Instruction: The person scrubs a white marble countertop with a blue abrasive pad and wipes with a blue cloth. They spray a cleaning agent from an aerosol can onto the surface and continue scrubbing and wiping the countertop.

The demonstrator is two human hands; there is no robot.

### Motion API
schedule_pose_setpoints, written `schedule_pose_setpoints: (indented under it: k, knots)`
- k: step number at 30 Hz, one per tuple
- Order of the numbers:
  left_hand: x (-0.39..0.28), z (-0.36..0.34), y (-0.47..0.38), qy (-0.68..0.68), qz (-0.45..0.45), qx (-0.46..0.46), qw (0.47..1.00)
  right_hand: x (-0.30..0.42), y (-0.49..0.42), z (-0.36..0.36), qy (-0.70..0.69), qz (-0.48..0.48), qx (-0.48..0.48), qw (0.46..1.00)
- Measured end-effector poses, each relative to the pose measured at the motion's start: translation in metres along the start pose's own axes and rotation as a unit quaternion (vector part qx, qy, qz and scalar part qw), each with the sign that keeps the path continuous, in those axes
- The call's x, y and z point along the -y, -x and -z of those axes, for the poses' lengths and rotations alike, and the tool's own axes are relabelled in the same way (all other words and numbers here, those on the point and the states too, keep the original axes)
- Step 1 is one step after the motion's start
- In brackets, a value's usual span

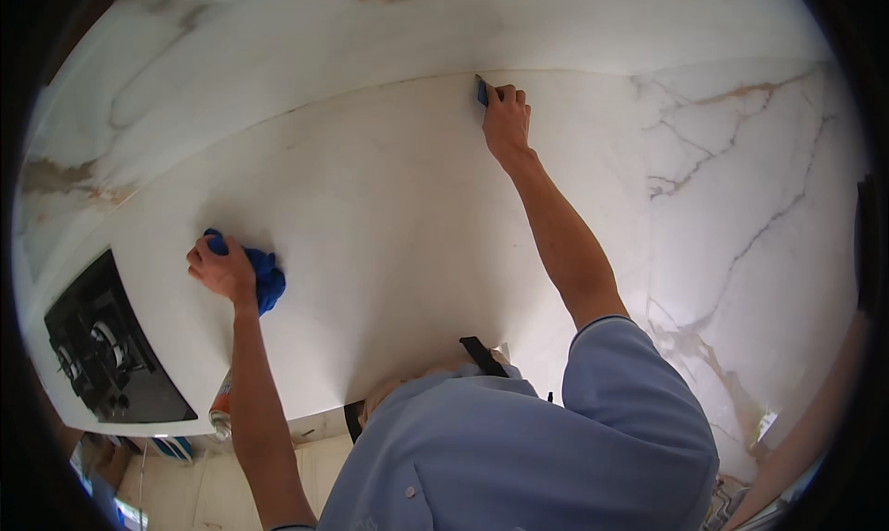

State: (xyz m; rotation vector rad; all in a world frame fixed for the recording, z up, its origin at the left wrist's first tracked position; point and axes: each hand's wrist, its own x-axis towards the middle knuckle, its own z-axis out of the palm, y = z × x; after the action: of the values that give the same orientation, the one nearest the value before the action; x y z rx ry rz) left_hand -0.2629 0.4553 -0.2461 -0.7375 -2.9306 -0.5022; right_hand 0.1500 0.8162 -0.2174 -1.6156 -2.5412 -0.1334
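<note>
My left hand (223,270) grips a crumpled blue cloth (269,275) and rests with it on the left part of the white countertop (389,218). Farther off, my right hand (508,120) holds a small scraper (481,92) with a blue body. Its tip is at the seam (410,79) where the countertop meets the marble-patterned backsplash (430,24). A thin brown line runs along part of that seam. My fingers hide much of the scraper.
A black gas cooktop (114,350) is set into the counter at the far left. Beside my left forearm, a spray can (221,406) lies at the front edge. A veined marble-patterned wall (736,184) bounds the counter on the right.
</note>
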Motion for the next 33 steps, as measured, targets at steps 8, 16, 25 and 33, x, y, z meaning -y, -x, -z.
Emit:
schedule_pose_setpoints:
  k: [8,16,25,33]
  knots:
    - [0.01,-0.01,-0.005,-0.048,-0.018,-0.004,0.999,-0.106,-0.019,-0.003,0.029,-0.127,0.017,0.991]
    - [0.015,-0.011,-0.01,-0.096,-0.038,-0.017,0.995,-0.059,-0.007,-0.008,-0.014,0.028,0.012,0.999]
    - [0.022,-0.017,-0.014,-0.146,-0.022,0.014,0.989,-0.206,-0.029,-0.012,0.027,-0.117,0.013,0.993]
    - [0.022,-0.016,-0.014,-0.169,-0.008,0.028,0.985,-0.206,-0.032,-0.017,0.027,-0.094,0.006,0.995]
